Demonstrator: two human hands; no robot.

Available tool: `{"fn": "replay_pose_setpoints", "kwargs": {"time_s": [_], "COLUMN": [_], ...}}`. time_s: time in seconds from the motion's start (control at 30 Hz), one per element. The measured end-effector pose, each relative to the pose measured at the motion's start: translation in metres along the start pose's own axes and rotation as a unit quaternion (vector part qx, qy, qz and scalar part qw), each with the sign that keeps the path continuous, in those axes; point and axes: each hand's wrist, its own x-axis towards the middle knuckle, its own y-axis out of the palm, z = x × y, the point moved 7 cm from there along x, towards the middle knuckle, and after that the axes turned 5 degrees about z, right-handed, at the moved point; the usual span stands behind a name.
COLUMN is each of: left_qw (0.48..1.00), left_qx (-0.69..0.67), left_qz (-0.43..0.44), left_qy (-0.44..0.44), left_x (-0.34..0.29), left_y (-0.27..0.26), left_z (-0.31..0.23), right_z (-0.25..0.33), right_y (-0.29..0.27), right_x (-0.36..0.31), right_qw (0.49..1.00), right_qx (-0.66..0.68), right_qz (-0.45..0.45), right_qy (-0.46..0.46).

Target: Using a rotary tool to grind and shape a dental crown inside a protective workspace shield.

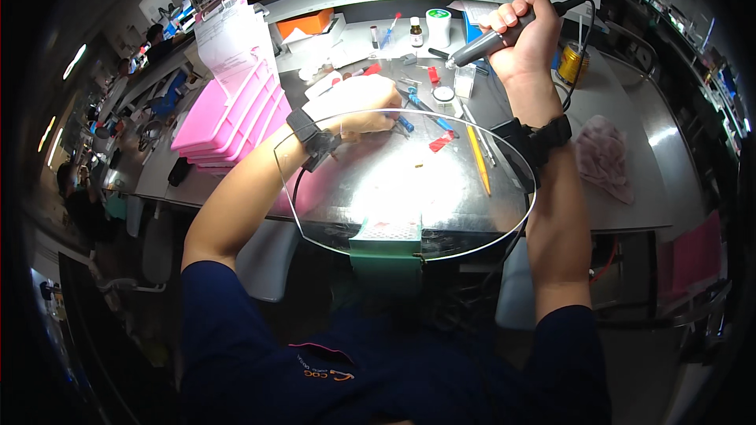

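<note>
My right hand (526,35) is raised over the right of the bench, fingers wrapped round a dark grey rotary handpiece (496,39). Its nose points left and down, and a black cord leaves its back end. My left hand (366,101) is low over the metal work surface (370,177), brightly lit, fingers curled; whatever is in them is hidden. Right beside its fingertips are a blue-handled tool (425,105) and a small blue piece (405,123). A clear curved shield (472,250) lies between the camera and part of the work surface.
Pink stacked trays (236,122) with papers stand left. A green bench block (386,245) juts out at the near edge. A yellow pencil-like tool (478,159), red tags (442,141) and a round gauge (443,94) lie about. Behind are a small bottle (416,31) and white container (438,30); a pink cloth (602,157) lies right.
</note>
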Motion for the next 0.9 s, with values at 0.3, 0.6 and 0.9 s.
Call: {"fn": "replay_pose_setpoints", "kwargs": {"time_s": [0.3,0.6,0.9], "left_qw": [0.997,0.862,0.554], "left_qx": [0.068,-0.387,-0.721], "left_qz": [-0.020,-0.320,-0.361], "left_qy": [-0.001,0.063,0.208], "left_x": [0.013,-0.010,-0.034], "left_y": [-0.009,-0.061,-0.062], "left_z": [-0.010,0.013,0.005], "right_z": [0.001,-0.002,-0.040], "right_y": [-0.004,-0.001,-0.010], "right_x": [0.002,-0.010,-0.012], "right_qw": [1.000,0.974,0.992], "right_qx": [0.000,-0.223,-0.041], "right_qz": [-0.014,-0.047,-0.070], "right_qy": [-0.009,-0.003,0.096]}}
